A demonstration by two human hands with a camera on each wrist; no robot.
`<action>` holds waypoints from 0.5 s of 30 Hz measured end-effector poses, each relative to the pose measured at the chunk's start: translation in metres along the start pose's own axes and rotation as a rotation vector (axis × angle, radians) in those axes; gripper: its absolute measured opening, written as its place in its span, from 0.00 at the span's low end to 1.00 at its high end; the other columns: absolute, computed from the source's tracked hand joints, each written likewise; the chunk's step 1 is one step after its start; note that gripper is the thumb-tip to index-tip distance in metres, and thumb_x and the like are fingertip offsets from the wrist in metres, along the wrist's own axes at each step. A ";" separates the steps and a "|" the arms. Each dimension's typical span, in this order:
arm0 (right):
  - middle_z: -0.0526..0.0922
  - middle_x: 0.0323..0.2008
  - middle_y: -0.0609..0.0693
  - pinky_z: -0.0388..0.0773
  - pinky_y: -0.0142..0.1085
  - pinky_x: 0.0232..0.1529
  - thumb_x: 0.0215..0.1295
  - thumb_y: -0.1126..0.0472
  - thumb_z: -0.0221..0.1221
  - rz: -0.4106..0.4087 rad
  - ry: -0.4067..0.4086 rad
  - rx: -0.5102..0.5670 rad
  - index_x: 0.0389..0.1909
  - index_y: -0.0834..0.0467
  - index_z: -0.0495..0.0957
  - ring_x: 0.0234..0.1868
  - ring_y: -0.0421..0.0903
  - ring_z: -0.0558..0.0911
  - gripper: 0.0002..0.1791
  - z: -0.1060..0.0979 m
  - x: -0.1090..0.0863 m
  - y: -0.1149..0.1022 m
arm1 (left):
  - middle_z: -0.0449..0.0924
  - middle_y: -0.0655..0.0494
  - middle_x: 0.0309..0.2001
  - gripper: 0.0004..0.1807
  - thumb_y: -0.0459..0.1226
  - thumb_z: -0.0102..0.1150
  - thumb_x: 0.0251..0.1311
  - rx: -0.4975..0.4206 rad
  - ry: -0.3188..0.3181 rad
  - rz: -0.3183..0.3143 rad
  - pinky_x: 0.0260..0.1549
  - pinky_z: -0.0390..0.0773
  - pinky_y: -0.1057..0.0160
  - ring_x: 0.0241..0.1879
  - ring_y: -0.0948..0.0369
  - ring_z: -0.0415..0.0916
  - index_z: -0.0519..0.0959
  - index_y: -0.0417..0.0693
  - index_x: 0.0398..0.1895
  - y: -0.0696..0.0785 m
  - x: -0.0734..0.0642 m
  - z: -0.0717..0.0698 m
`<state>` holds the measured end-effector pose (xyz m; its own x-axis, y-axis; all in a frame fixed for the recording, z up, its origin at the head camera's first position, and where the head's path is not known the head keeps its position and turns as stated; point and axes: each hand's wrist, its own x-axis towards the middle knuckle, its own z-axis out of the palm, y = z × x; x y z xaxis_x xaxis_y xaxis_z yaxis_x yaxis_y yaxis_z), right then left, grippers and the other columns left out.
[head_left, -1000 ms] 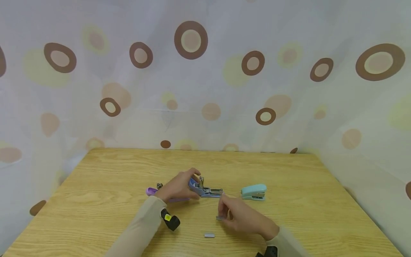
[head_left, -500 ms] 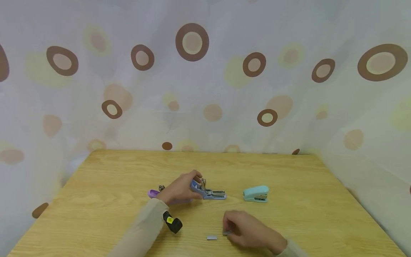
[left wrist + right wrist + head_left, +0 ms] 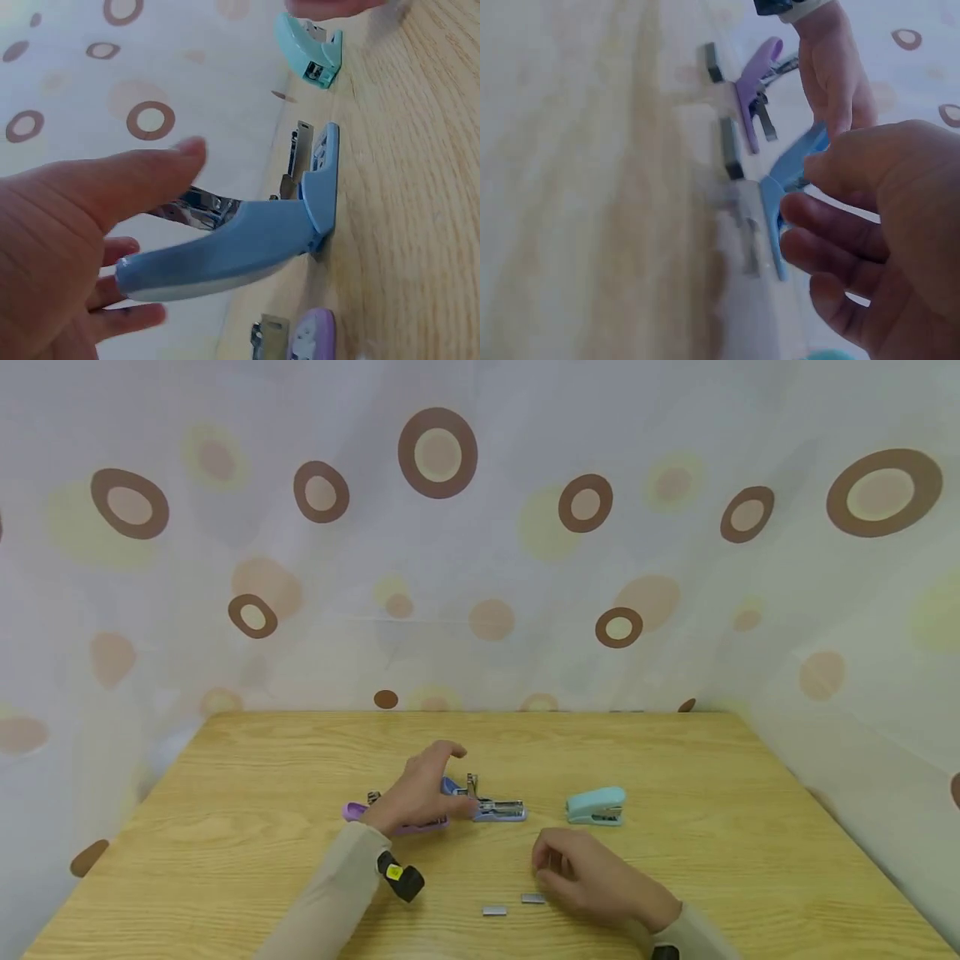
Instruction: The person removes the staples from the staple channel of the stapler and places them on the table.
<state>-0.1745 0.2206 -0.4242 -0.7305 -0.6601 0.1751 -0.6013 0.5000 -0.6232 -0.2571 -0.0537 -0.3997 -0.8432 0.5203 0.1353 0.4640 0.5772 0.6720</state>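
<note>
Left hand (image 3: 416, 795): fingers spread, just beside unfolded blue stapler (image 3: 240, 241)
Right hand (image 3: 603, 881): fingers loosely curled, holding nothing
Staple strips (image 3: 532, 898): two, on surface (image 3: 690, 802)

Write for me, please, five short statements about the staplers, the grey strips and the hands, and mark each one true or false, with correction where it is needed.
1. The blue stapler and the purple stapler both stand open. True.
2. Two grey strips lie on the table, near the right hand. True.
3. The teal stapler is closed. True.
4. The right hand pinches the teal stapler. False: that stapler stands apart from it, on the table.
5. In the head view, the teal stapler is leftmost of the three. False: it is rightmost; the purple stapler is leftmost.
</note>
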 end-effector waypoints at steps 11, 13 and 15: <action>0.76 0.26 0.43 0.68 0.27 0.20 0.59 0.77 0.58 -0.093 0.462 -0.183 0.37 0.59 0.74 0.24 0.30 0.68 0.11 -0.041 -0.007 0.020 | 0.74 0.52 0.52 0.19 0.40 0.66 0.58 0.204 0.210 0.342 0.60 0.52 0.43 0.58 0.52 0.68 0.72 0.47 0.50 0.033 0.008 0.005; 0.75 0.26 0.42 0.68 0.27 0.20 0.59 0.78 0.58 -0.077 0.527 -0.192 0.37 0.60 0.74 0.24 0.31 0.68 0.11 -0.047 -0.009 0.027 | 0.75 0.53 0.50 0.18 0.39 0.66 0.58 0.208 0.196 0.354 0.59 0.53 0.43 0.57 0.53 0.68 0.72 0.48 0.48 0.038 0.008 0.006; 0.74 0.26 0.41 0.68 0.27 0.20 0.59 0.78 0.57 -0.058 0.576 -0.199 0.37 0.59 0.74 0.23 0.31 0.67 0.12 -0.051 -0.009 0.032 | 0.75 0.54 0.50 0.16 0.39 0.65 0.59 0.214 0.179 0.354 0.59 0.54 0.43 0.57 0.53 0.68 0.72 0.48 0.48 0.041 0.009 0.008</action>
<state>-0.2038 0.2713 -0.4072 -0.7192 -0.3077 0.6229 -0.6535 0.6041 -0.4561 -0.2429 -0.0202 -0.3767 -0.6473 0.6028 0.4664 0.7622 0.5104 0.3982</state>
